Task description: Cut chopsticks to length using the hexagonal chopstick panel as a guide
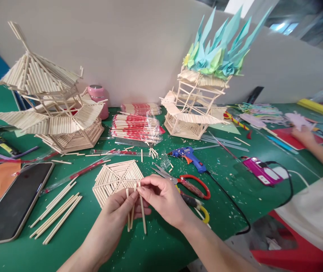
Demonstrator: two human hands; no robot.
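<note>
My left hand [119, 211] and my right hand [164, 198] meet near the front middle of the green table [161, 245]. Both pinch a few short wooden sticks [143, 215] that hang down between the fingers. Just behind the hands lies a flat hexagonal panel of glued sticks [116, 177]. To the left, loose long sticks [56, 213] lie in a row.
A phone [14, 202] lies at front left. Two stick pagoda models [51, 109] [192, 109] stand at the back, with packs of chopsticks [136, 126] between. Scissors [189, 183], a blue glue gun [188, 155] and a pink device [260, 170] lie right. Another person's hand [303, 136] rests far right.
</note>
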